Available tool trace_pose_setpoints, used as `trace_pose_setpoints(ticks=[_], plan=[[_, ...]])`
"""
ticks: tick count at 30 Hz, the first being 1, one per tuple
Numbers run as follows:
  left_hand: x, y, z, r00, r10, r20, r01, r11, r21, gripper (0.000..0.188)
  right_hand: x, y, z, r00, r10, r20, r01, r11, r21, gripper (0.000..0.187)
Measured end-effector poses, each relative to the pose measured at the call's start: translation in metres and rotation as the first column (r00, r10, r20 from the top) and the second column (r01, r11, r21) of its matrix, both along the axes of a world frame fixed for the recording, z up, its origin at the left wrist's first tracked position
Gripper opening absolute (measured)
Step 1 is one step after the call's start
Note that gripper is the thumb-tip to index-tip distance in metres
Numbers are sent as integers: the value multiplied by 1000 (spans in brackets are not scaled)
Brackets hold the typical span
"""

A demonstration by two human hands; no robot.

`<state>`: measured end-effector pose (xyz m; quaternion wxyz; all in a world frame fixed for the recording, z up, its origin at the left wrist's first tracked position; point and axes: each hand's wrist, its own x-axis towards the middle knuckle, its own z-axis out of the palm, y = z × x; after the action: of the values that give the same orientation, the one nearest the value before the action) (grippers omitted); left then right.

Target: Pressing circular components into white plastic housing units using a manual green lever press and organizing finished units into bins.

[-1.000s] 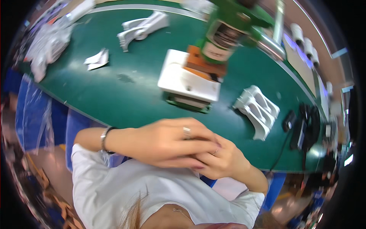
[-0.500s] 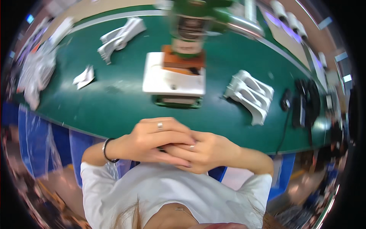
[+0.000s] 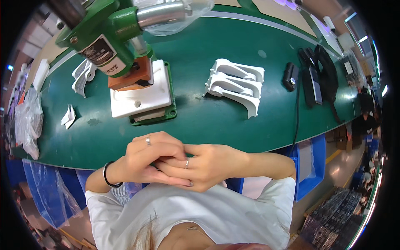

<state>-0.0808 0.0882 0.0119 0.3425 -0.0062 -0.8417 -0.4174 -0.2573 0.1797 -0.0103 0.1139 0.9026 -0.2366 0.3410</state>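
Observation:
Both hands are clasped together in front of my body at the near edge of the green table. The fingers of my left hand [image 3: 148, 152] curl over those of my right hand [image 3: 206, 164], which lie partly inside it. Nothing shows between them, though the inner palms are hidden. Beyond the hands, to the left, stands a green hand press [image 3: 121, 31]. Below its head, a brown block [image 3: 135, 74] rests over a white plate [image 3: 160, 98] on the green press base [image 3: 171, 111]. Curved white plastic brackets [image 3: 239, 85] lie to the right of the press, apart from my hands.
Another white bracket [image 3: 79, 85] lies behind the press at left, with a white scrap [image 3: 68, 117] and a clear plastic bag [image 3: 31, 125] nearby. A black corded device [image 3: 290, 77] and black straps [image 3: 327, 68] are at right. A blue bin [image 3: 314, 175] stands below the table edge.
My view has turned to the right, so the press and brackets appear farther left. Both hands stay clasped at the table edge, and nothing is taken up.

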Motion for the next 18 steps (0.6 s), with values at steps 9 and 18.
trace_pose_setpoints(ticks=[9, 18], plan=[[23, 5, -4, 991, 118, -55, -121, 991, -58, 45, 11, -9, 19, 985, 103, -138, -90, 991, 97, 26], [128, -52, -18, 652, 719, -242, -728, 505, -463, 31, 38, -29, 30, 983, 44, -178, -34, 998, 59, 9]])
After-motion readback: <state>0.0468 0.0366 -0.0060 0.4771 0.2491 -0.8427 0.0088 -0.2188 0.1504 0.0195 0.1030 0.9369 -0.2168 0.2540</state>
